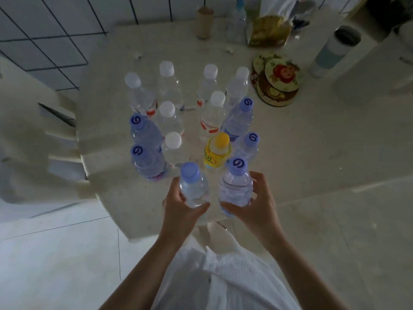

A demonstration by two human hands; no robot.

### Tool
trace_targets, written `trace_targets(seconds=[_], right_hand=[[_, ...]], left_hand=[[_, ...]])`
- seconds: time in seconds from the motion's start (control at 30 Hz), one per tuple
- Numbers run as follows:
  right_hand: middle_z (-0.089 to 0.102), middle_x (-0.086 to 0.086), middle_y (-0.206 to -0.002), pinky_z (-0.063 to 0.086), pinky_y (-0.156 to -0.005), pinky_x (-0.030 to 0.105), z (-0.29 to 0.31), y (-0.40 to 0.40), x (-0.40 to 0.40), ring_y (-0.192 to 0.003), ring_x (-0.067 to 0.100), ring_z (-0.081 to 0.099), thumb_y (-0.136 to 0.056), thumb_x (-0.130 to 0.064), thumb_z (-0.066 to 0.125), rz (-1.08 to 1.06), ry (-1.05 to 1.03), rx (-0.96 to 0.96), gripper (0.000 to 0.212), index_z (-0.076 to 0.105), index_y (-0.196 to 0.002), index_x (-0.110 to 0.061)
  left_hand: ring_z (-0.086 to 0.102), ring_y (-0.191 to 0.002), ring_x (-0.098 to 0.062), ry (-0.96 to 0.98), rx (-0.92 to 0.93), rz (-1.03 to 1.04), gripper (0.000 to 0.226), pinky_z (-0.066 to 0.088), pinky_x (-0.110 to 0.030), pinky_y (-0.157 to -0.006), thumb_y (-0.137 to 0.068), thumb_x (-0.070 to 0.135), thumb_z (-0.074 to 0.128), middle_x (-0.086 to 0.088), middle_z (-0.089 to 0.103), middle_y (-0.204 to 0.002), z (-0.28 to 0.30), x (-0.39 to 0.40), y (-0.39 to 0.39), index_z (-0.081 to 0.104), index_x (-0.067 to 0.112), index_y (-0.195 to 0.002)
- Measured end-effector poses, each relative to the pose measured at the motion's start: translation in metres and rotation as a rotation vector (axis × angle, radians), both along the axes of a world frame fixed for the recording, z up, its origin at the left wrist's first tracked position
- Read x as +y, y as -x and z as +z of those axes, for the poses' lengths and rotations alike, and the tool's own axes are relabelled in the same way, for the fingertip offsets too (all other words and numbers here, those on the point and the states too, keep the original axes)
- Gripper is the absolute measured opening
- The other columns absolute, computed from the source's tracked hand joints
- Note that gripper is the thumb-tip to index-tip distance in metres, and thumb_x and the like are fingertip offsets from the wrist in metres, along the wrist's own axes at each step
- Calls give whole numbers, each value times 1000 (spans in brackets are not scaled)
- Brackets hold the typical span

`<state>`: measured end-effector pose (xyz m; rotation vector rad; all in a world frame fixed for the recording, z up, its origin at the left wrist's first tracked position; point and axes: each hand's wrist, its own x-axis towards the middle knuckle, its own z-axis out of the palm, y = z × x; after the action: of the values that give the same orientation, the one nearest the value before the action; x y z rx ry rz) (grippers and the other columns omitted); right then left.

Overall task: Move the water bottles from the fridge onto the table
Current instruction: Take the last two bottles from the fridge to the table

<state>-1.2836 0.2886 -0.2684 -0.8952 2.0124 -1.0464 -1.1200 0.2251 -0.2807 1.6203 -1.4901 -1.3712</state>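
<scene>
1. A clear, purple-capped water bottle is gripped by the left hand; a second one, its cap bearing a swirl logo, by the right hand, over the table near edge.
2. Behind, a yellow-capped, yellow-labelled bottle is flanked by purple-capped bottles.
3. Farther, white-capped bottles with unreadable red labels are grouped.

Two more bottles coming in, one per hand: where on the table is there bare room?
The near table edge below the left hand and right hand is bare, as is the stretch right of the yellow bottle, below the floral coasters. The bottle cluster is crowded.
</scene>
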Motion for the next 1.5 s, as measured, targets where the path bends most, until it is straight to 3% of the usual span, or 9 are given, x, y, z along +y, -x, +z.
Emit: trace_targets(seconds=[0.17,0.27,0.43,0.53,0.83,1.0,1.2,1.37,1.5], right_hand=[[68,-9,-93,57,-71,42,-14,34,-3,-85,12,67,-49,-23,90,38,-6,-57,69,51,-105,-27],[68,-5,-94,57,-68,49,-24,50,-8,-85,20,68,-47,-29,89,95,19,-91,70,52,-106,-24],[65,-21,-90,56,-68,35,-29,61,-14,-82,1,64,-49,-28,87,137,69,-114,63,49,-100,-35],[64,-29,-90,56,-70,42,-38,69,-15,-80,-1,62,-50,-24,88,145,80,-92,63,47,-97,-39],[65,1,-100,53,-76,56,-67,80,-6,-89,25,66,-51,-32,85,162,79,-132,63,50,-103,-34],[65,7,-93,56,-73,42,-63,80,-10,-84,21,65,-54,-24,84,197,71,-181,59,51,-101,-20],[65,13,-71,50,-57,55,-63,84,-22,-67,39,60,-62,-21,74,337,37,-151,22,60,-76,-12],[68,5,-94,56,-74,48,-70,91,-13,-85,26,67,-63,-30,84,348,5,-152,54,57,-104,-9],[60,-7,-121,50,-92,29,-68,98,4,-111,13,61,-65,-19,86,314,8,-154,72,45,-124,-24]], left_hand=[[59,-76,10,101,-57,53,61,43,-4,-69,-54,0,86,17,64,-83,-18,10,38,53,26,-98],[60,-74,1,97,-97,58,59,40,-2,-66,-55,5,86,17,64,-82,-27,11,52,53,25,-99],[64,-81,-13,105,-160,117,53,48,-21,-71,-62,20,88,13,66,-90,-32,16,74,53,28,-101],[58,-78,-5,145,-184,153,55,40,-8,-67,-62,22,88,15,63,-90,-34,20,80,49,33,-100],[55,-84,4,232,-131,149,65,37,2,-70,-61,9,89,23,60,-93,-41,29,78,49,30,-108],[55,-86,19,224,-122,164,60,37,1,-71,-63,8,88,26,59,-96,-44,33,80,56,19,-112],[57,-87,1,218,-110,184,62,45,-5,-73,-64,10,88,21,61,-97,-47,35,81,56,16,-116],[63,-107,-12,123,10,299,67,56,-25,-84,-68,5,86,3,65,-117,-55,42,86,54,19,-126],[62,-111,-17,58,23,350,62,49,-5,-77,-75,2,79,-6,63,-123,-48,49,91,53,10,-131]])
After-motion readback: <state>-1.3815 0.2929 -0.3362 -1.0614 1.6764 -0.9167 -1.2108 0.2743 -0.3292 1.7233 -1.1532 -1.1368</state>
